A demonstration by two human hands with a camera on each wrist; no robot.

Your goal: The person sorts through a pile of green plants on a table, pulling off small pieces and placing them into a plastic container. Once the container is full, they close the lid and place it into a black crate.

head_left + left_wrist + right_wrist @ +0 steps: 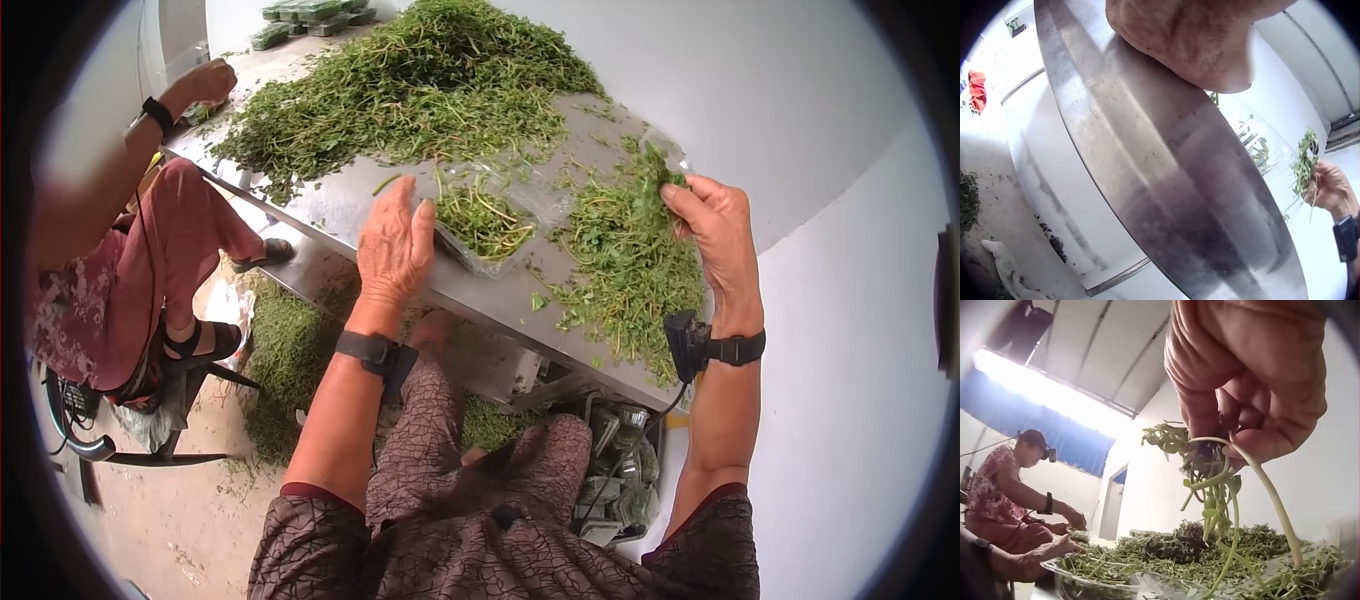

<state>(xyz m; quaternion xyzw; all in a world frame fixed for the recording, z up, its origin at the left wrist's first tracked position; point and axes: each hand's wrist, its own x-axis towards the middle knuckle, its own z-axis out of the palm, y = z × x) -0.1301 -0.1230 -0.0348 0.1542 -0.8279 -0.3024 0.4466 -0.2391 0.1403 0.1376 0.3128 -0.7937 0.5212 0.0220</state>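
My right hand (715, 215) pinches a small bunch of leafy green stems (1213, 487) between thumb and fingers, above a loose pile of greens (630, 265) at the table's right end. In the right wrist view, long pale stems hang from the grip. My left hand (390, 245), fingers straight and thumb raised, stands at the left side of a clear plastic box (490, 267). Cut stems (490, 225) fill that box, and its transparent lid (545, 195) lies folded back. The left wrist view shows mostly the underside of this hand over the metal edge.
A large heap of greens (430, 90) covers the back of the metal table (345, 210). Filled boxes (305, 12) are stacked beyond it. Another person (190, 215) sits at the left. More greens (285, 370) lie on the floor, and a crate of plastic boxes (625, 470) stands below the table.
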